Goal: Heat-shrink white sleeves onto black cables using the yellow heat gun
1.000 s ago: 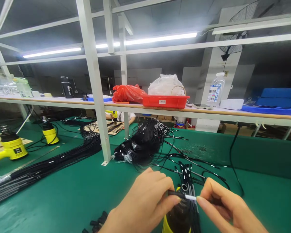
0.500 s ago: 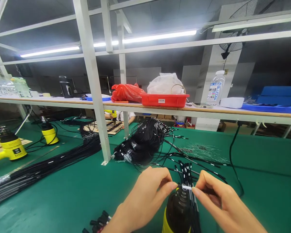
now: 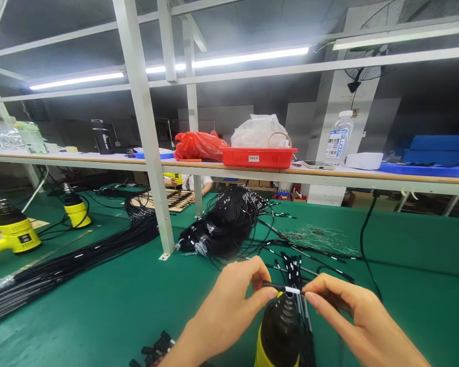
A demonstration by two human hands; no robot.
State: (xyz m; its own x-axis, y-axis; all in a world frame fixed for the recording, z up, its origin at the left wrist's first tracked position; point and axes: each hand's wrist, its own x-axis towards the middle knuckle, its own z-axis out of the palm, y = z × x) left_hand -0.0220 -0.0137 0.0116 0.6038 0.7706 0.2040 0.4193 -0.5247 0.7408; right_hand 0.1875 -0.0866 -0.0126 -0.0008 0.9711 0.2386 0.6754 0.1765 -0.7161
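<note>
Between my two hands a thin black cable (image 3: 276,287) with a white sleeve (image 3: 292,290) is stretched level. My left hand (image 3: 233,306) pinches its black part between thumb and forefinger. At the sleeve's right end, the fingertips of my right hand (image 3: 348,311) are closed on the cable. Directly beneath the sleeve stands an upright yellow and black heat gun (image 3: 280,326), its nozzle just under the cable. A bunch of black cables (image 3: 294,270) with white marks lies behind and beside the gun.
A large coil of black cables (image 3: 229,219) lies beyond my hands, by a white post (image 3: 143,127). Two more yellow heat guns (image 3: 17,232) stand at left. More cable ends (image 3: 158,346) lie near my left forearm. Across the bench, a person's hand (image 3: 206,188) is visible.
The cable with its white sleeve has risen slightly above the nozzle, and more of its black part shows by my left fingers. My right hand has shifted a little; both grips remain.
</note>
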